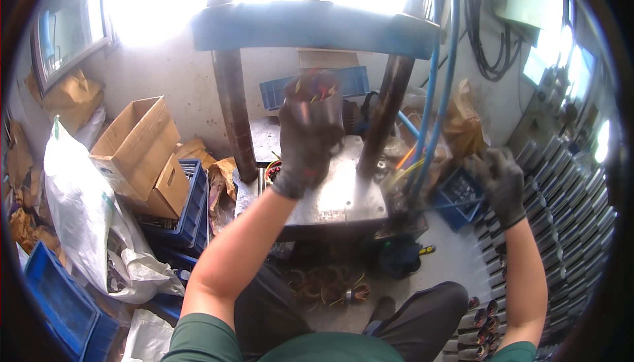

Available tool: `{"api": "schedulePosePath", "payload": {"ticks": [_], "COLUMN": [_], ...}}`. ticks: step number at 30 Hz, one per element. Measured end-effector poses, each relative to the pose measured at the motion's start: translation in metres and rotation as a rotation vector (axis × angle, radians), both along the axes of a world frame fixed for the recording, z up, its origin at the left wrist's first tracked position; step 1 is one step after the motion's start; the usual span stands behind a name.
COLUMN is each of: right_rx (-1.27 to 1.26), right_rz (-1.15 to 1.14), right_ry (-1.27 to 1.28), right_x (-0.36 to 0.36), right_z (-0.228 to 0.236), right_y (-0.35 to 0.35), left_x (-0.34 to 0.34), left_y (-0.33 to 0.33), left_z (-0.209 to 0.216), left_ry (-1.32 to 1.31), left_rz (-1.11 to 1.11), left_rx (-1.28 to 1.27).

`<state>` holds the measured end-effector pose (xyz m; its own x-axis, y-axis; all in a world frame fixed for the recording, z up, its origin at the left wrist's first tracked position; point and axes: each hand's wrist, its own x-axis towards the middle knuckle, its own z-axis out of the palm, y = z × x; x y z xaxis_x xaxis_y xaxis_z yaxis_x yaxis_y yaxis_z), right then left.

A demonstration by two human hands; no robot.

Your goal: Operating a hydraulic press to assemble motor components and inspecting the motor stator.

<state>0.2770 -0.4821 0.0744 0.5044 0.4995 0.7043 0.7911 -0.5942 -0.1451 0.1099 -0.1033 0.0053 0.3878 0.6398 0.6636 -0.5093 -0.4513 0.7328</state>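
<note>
My left hand [305,144], in a dark grey glove, is raised over the metal plate of the press. It is closed round a shiny metal cylinder with coloured wires and reddish windings at its top, which looks like a motor stator [325,106]; motion blurs it. My right hand [500,180], gloved alike, is out to the right beside a small blue bin [460,194] of small metal parts. Its fingers are smeared, and I cannot make out whether they hold anything. The press plate [340,190] lies under the stator, between two dark posts.
A blue crossbeam [317,29] spans the posts [232,111]. Blue hoses [437,98] hang at the right post. Many metal tubes [561,210] are stacked at right. Wired windings [323,286] lie below the press. Cardboard boxes [135,147], a white sack [79,203] and blue crates [66,302] stand left.
</note>
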Motion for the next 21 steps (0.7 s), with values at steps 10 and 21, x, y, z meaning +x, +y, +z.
{"api": "schedulePosePath", "payload": {"ticks": [10, 21], "right_rx": [-0.363, 0.086], "right_rz": [0.258, 0.488], "right_ry": [-0.088, 0.665], "right_x": [-0.154, -0.127], "right_z": [-0.056, -0.204], "right_y": [0.014, 0.207], "left_x": [-0.059, -0.043], "left_y": [-0.06, -0.023], "left_z": [-0.132, -0.177], "left_ry": [-0.117, 0.096], "left_rz": [-0.559, -0.469], "left_rx": [-1.052, -0.993]}}
